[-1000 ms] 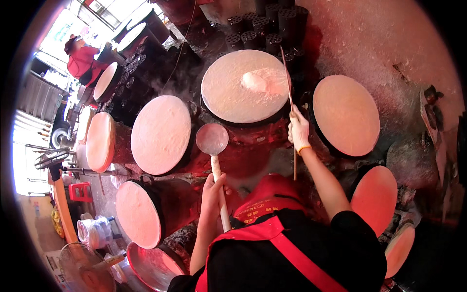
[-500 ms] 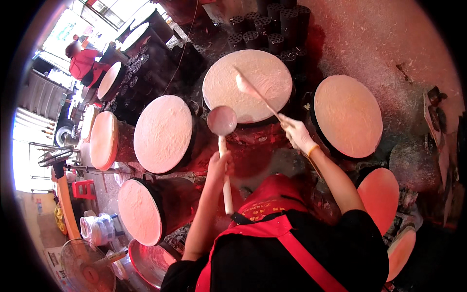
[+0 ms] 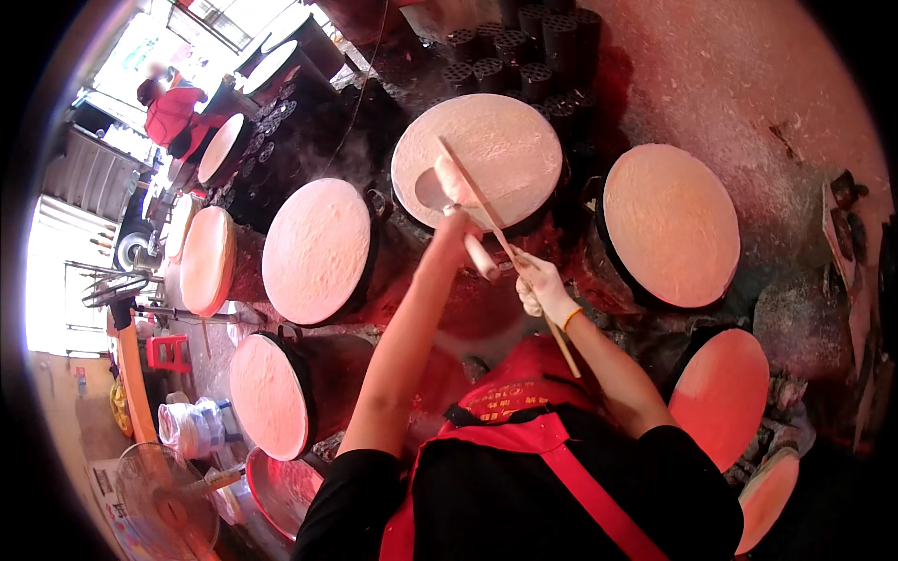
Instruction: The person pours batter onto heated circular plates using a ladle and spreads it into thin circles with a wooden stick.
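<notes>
My left hand (image 3: 453, 230) is closed around the pale handle of a ladle (image 3: 430, 192). The ladle's bowl hangs over the near left part of a round griddle (image 3: 514, 126) coated with a thin pale layer of batter. In a white glove, my right hand (image 3: 543, 285) grips a long thin wooden stick (image 3: 482, 198) that slants up to the left across the same griddle. A soft white lump (image 3: 451, 178) clings near the stick's far end, right beside the ladle's bowl. The bowl's contents are hard to make out.
More batter-coated griddles stand left (image 3: 316, 251) and right (image 3: 672, 224). Black perforated cylinders (image 3: 510, 47) are stacked behind. A red-rimmed basin (image 3: 271, 491), a fan (image 3: 168, 505) and a red stool (image 3: 168, 352) lie to the left. A person in red (image 3: 173, 117) works at far left.
My left hand has raised the ladle forward and right, from before the griddle to over it beside the white lump. My right hand has drawn the stick slightly back and left.
</notes>
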`<state>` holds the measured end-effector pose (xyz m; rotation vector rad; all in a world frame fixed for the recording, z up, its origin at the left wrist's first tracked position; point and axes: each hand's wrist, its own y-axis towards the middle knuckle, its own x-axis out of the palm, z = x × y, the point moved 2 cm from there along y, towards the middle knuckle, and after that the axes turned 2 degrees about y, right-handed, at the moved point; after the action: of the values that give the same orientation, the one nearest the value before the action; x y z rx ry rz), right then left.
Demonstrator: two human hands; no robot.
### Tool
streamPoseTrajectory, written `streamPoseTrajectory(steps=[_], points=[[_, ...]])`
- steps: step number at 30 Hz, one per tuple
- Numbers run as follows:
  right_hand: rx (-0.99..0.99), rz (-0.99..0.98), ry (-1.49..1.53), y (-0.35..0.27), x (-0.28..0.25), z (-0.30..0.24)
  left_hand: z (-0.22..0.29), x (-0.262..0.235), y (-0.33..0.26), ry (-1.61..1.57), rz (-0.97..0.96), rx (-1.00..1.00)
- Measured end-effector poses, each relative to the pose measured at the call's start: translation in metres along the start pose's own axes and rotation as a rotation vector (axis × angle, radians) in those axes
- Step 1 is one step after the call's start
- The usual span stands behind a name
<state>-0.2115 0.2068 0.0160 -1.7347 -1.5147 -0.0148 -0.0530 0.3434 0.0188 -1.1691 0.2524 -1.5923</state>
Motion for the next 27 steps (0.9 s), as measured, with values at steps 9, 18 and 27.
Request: streamPoseTrajectory(steps=[9, 18, 27], points=[[-1.038, 0.359, -0.871, 0.053, -0.089, -0.063, 0.022, 0.020, -0.126, -0.289, -0.192, -0.375], [-0.766, 0.383, -0.922, -0.020, -0.077, -0.056, -0.005, -0.046, -0.171, -0.134, -0.022, -0.302], [-0.691, 0.318, -0.717, -0.071, -0.108, -0.018, -0.006, 0.000, -0.148, 0.392, 0.039, -0.049]])
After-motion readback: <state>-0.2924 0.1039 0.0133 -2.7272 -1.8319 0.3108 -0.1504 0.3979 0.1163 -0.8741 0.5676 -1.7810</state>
